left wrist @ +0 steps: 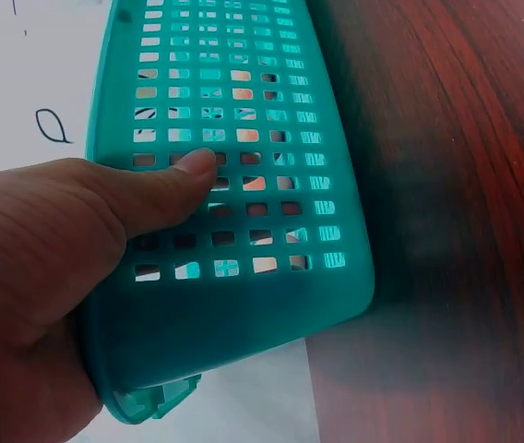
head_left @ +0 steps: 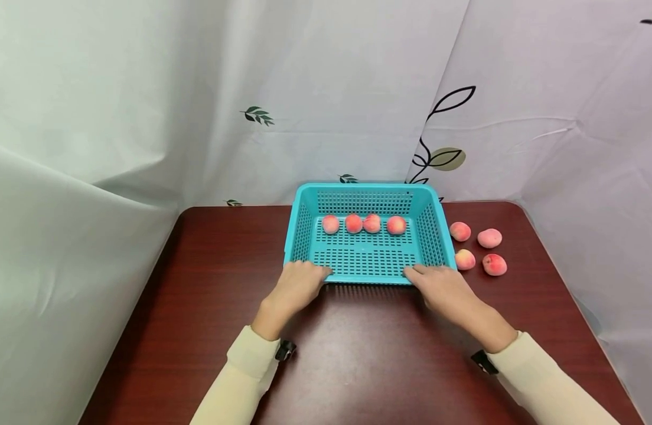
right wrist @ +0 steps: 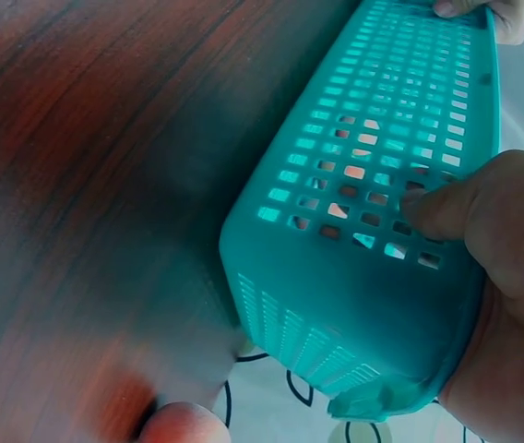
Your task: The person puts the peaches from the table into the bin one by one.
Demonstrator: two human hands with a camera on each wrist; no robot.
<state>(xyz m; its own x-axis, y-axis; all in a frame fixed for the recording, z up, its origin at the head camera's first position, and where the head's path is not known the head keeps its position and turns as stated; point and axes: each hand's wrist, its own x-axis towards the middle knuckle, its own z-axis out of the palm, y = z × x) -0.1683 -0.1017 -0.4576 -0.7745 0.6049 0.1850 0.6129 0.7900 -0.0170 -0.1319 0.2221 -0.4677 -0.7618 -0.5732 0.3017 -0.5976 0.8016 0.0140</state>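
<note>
A turquoise perforated plastic basket (head_left: 363,278) stands at the back of the table with several peaches (head_left: 354,223) in a row on its floor. My left hand (head_left: 300,283) grips the near rim by its left corner; in the left wrist view the thumb (left wrist: 165,196) presses the outer wall. Near the right corner, my right hand (head_left: 443,292) holds the same rim, its thumb (right wrist: 442,210) flat on the outside in the right wrist view. The other fingers of both hands are over the rim, hidden in the wrist views.
Several loose peaches (head_left: 494,264) lie on the dark red-brown table (head_left: 347,366) just right of the basket. A pale curtain (head_left: 326,88) with leaf drawings hangs right behind the table, and plain sheeting (head_left: 65,236) encloses the left side.
</note>
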